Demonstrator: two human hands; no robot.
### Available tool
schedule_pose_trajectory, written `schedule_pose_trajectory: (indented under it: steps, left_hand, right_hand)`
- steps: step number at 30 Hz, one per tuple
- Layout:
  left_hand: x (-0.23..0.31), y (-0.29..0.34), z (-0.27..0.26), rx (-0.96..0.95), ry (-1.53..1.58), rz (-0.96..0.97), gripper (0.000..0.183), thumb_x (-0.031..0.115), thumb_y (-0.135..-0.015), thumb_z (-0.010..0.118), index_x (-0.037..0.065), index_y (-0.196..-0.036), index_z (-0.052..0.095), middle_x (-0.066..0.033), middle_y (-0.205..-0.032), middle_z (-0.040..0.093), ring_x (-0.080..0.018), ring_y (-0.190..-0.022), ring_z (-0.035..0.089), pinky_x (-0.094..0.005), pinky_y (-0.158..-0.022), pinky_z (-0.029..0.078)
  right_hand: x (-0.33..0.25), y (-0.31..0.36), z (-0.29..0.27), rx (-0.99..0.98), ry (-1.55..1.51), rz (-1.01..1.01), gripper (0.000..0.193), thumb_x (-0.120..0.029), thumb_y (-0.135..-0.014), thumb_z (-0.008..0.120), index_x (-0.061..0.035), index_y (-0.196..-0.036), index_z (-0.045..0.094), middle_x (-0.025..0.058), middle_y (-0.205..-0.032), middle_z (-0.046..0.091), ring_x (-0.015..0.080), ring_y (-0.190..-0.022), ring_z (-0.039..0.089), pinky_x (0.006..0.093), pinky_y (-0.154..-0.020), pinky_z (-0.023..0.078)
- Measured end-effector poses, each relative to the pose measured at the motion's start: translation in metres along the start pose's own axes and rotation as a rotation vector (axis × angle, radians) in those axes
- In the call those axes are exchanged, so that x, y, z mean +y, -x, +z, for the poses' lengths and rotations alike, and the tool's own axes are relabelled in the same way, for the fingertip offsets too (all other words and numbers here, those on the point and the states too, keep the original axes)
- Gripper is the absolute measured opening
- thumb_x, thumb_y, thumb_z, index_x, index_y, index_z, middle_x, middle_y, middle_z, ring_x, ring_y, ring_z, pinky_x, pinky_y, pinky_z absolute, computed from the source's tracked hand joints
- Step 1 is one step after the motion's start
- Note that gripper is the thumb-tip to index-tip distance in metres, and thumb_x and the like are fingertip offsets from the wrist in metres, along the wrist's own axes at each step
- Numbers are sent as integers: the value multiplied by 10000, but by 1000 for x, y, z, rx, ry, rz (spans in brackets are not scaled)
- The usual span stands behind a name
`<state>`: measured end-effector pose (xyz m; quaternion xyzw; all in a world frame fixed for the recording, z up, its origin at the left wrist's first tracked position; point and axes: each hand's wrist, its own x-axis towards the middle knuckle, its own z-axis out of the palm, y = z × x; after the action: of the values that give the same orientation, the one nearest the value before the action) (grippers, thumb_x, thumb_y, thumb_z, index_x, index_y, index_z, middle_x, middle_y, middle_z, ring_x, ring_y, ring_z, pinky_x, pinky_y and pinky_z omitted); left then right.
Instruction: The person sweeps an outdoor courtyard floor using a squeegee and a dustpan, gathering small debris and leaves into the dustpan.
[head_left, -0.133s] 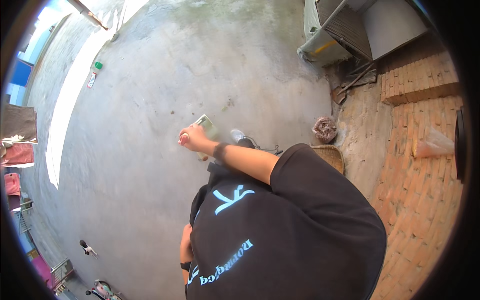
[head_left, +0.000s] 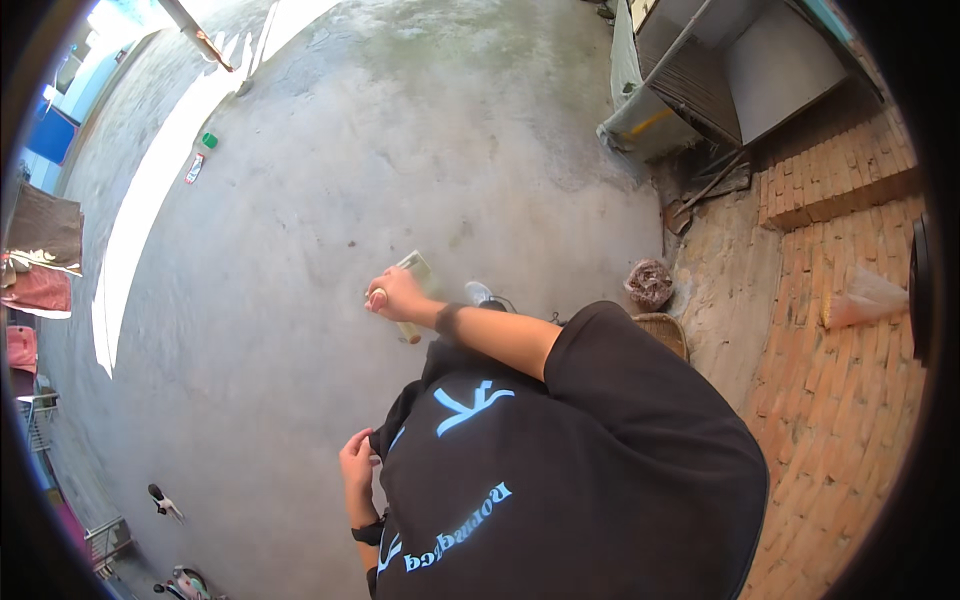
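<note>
1. A flat, pale tool (head_left: pixel 420 270) is in the person's right hand, above the grey floor (head_left: pixel 250 330); a tan end shows on the near side of the hand. Blur hides what kind of tool it is.
2. The right grip (head_left: pixel 400 293) is closed around the tool; a dark band (head_left: pixel 447 321) circles the wrist.
3. The left grip (head_left: pixel 357 460) is loosely open, fingers bent, just beside the dark shirt (head_left: pixel 620 450), well apart from the tool.
4. Near the right forearm, a light shoe (head_left: pixel 478 292) shows on the floor.
5. Further right, a wicker basket (head_left: pixel 668 333) sits partly behind the sleeve, with a round, reddish-brown bundle (head_left: pixel 650 285) just beyond it.
6. At the right, a clear plastic bag (head_left: pixel 868 298) lies on orange brickwork (head_left: pixel 800 400); a shovel (head_left: pixel 684 214) rests near a grey cabinet (head_left: pixel 785 75).
7. At the far left, a green-capped bottle (head_left: pixel 195 168) lies beside a bright strip of sunlight, near hanging cloths (head_left: pixel 42 228).
</note>
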<state>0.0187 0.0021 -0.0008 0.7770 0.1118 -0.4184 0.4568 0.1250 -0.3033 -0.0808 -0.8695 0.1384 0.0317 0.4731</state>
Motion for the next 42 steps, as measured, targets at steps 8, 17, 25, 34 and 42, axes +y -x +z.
schedule_pose_trajectory:
  steps: [8, 17, 25, 34, 42]
  left_hand:
    - [67, -97, 53, -71, -98, 127, 578, 290, -775, 666, -21, -1221, 470, -112, -957, 625, -171, -776, 574, -299, -725, 449]
    - [4, -205, 108, 110, -617, 434, 190, 149, -768, 595, 74, -941, 583, -161, -861, 641, -338, -829, 621, -394, -659, 513]
    - [49, -149, 127, 291, -668, 248, 183, 118, -722, 636, 69, -895, 604, -155, -871, 646, -346, -862, 615, -410, -701, 509]
    - [33, -142, 125, 337, -585, 334, 163, 81, -740, 570, 64, -897, 608, -183, -879, 633, -373, -851, 598, -441, -717, 488]
    - [-12, -102, 27, 345, -715, 195, 212, 46, -718, 555, 84, -915, 620, -191, -882, 624, -384, -849, 586, -454, -728, 477]
  right_hand:
    - [-24, 25, 18, -84, 196, -173, 264, -308, -733, 653, -106, -894, 600, 179, -982, 520, 357, -909, 558, 418, -779, 468]
    - [-28, 59, 12, -417, 293, -274, 405, -437, -703, 681, -82, -887, 613, 177, -962, 522, 371, -861, 577, 427, -739, 470]
    - [-19, 67, -2, -367, 288, -356, 326, -358, -689, 673, -57, -778, 584, 167, -739, 607, 361, -762, 600, 437, -669, 478]
    - [-16, 65, -11, -374, 261, -363, 302, -339, -703, 667, -57, -747, 565, 179, -706, 599, 369, -737, 593, 447, -656, 467]
    - [57, 32, -118, -134, 115, -162, 161, -178, -749, 635, -77, -874, 637, 83, -803, 656, 201, -752, 627, 305, -703, 497]
